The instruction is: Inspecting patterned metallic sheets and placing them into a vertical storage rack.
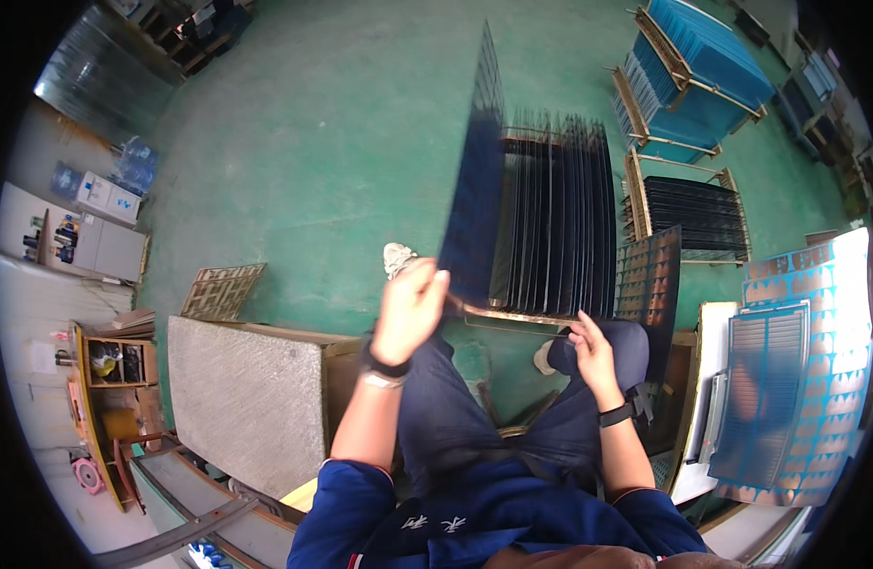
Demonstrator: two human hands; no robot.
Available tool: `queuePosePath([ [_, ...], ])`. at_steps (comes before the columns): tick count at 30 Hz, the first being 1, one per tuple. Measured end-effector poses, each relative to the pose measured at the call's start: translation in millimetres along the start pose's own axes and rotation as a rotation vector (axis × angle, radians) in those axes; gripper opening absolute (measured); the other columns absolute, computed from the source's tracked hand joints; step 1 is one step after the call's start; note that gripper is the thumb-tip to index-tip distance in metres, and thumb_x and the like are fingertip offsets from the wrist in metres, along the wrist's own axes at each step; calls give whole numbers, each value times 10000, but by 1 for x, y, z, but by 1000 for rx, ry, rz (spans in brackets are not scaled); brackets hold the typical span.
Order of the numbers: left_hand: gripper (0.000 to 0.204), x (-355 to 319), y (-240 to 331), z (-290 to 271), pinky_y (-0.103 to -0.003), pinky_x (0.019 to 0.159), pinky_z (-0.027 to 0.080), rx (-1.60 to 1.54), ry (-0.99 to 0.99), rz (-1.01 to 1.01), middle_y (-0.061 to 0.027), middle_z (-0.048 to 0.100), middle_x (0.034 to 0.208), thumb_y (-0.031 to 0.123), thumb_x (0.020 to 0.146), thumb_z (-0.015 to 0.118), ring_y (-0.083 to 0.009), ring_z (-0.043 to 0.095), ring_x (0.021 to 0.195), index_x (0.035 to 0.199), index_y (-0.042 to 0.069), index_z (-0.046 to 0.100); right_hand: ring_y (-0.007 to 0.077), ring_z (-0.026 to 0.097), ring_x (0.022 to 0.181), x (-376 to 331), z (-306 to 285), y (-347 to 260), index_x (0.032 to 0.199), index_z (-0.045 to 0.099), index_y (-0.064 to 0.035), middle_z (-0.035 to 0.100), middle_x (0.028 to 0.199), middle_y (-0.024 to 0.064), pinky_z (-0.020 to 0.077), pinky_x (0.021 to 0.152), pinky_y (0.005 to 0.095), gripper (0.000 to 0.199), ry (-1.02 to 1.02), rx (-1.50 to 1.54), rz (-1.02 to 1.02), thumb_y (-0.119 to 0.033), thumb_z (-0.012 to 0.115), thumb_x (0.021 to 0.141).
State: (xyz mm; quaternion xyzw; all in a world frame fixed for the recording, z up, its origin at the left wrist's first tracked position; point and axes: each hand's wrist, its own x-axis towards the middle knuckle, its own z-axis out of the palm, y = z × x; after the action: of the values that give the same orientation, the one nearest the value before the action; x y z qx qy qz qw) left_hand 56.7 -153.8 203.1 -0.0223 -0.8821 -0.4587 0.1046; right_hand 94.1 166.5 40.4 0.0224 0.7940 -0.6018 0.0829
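- Dark blue panel (pixel 476 190) stands on edge, upper centre of the frame, left of the racked sheets (pixel 574 218).
- Left hand (pixel 410 311), at centre, pinches its near corner.
- Right hand (pixel 596 358), right of centre, bends its fingers near the rack (pixel 522 315); whether they pinch anything, I cannot tell.
- Judged step: handling one panel at the rack; next calls for keeping it parallel.

The left head-worn fisheye camera looks steeply down and forward, with the left hand (pixel 410 308) and right hand (pixel 593 353) close below and the green floor (pixel 294 142) spreading farther away.
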Motion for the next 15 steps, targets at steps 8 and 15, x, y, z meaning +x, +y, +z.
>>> queuePosePath([
  [8,257,-107,18,-139,-276,709,486,-913,132,-288,-94,639,895,156,835,586,-154,608,769,982,-55,591,212,433,1176,9,-14,-74,1413,228,-120,276,1431,119,359,955,331,573,-13,703,92,-235,497,921],
  [15,339,-140,-27,-109,-289,723,485,-1027,-18,-426,-111,628,980,241,889,535,-162,608,816,1037,-63,561,212,599,965,-6,-76,-65,1155,521,-54,596,1099,103,506,811,374,308,-155,1251,115,-261,449,939],
])
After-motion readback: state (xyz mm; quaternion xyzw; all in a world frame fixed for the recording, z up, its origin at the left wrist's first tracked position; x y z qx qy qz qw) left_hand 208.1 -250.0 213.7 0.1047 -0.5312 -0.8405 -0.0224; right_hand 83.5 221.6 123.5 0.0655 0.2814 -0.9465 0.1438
